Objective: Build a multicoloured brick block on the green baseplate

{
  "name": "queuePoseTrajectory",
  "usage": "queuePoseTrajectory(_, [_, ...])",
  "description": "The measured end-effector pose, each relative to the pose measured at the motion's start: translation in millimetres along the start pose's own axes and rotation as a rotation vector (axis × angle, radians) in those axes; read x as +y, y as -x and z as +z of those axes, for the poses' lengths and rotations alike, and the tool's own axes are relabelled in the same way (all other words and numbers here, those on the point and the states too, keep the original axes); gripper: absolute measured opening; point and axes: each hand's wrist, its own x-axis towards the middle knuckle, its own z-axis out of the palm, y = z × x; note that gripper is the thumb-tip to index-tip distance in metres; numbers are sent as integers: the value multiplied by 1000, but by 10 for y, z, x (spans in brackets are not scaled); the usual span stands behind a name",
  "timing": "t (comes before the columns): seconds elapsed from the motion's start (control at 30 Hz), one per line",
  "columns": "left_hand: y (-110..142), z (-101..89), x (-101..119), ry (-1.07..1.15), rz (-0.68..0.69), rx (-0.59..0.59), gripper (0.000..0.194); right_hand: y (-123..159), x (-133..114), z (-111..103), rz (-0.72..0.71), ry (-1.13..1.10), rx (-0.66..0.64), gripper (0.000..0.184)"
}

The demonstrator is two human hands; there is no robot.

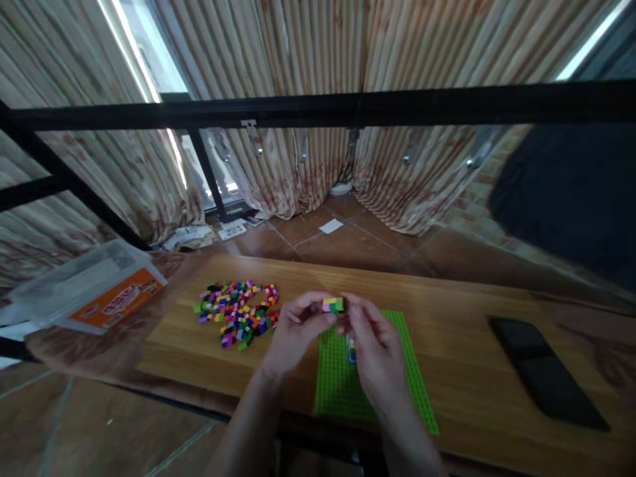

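My left hand pinches a small cluster of joined toy bricks in pink, yellow, lime and green, held above the far edge of a green studded baseplate. Close by on the right, my right hand has its thumb and fingers drawn together at the dark end of the cluster. Whether it grips the cluster or another small piece is hidden. Beneath the right hand, a small blue-edged piece with yellow on the baseplate is partly covered.
Many loose coloured bricks lie heaped left of my hands on the wooden table. A clear plastic box with an orange label stands at the far left. A black phone rests at the right. Behind is a black metal bar.
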Motion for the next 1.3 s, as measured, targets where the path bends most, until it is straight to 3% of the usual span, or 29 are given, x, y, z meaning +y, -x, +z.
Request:
queuePoseTrajectory(0.13, [58,147,-38,162,-71,66,22,25,-96,-106,-108,89,46,22])
queuePoseTrajectory(0.3, [133,329,-89,273,-132,72,26,125,-174,-162,-162,225,49,36])
queuePoseTrajectory(0.5, [144,479,-118,251,-158,26,33,172,-286,-221,-279,329,29,17])
queuePoseTrajectory(0.7, [162,690,-36,188,-113,35,26,199,-298,-298,-281,277,108,16])
queuePoseTrajectory(0.83, [161,649,-137,145,-54,35,21,178,-271,-356,-328,424,110,13])
queuePoseTrajectory(1.0, [121,532,-341,39,-71,20,20,171,-174,-439,-273,523,164,12])
queuePoseTrajectory(1.17, [127,503,-317,97,-144,-1,25,171,-82,-350,-121,377,245,30])
queuePoseTrajectory(1.3, [123,477,-218,203,-190,41,20,100,17,-190,-39,185,277,29])
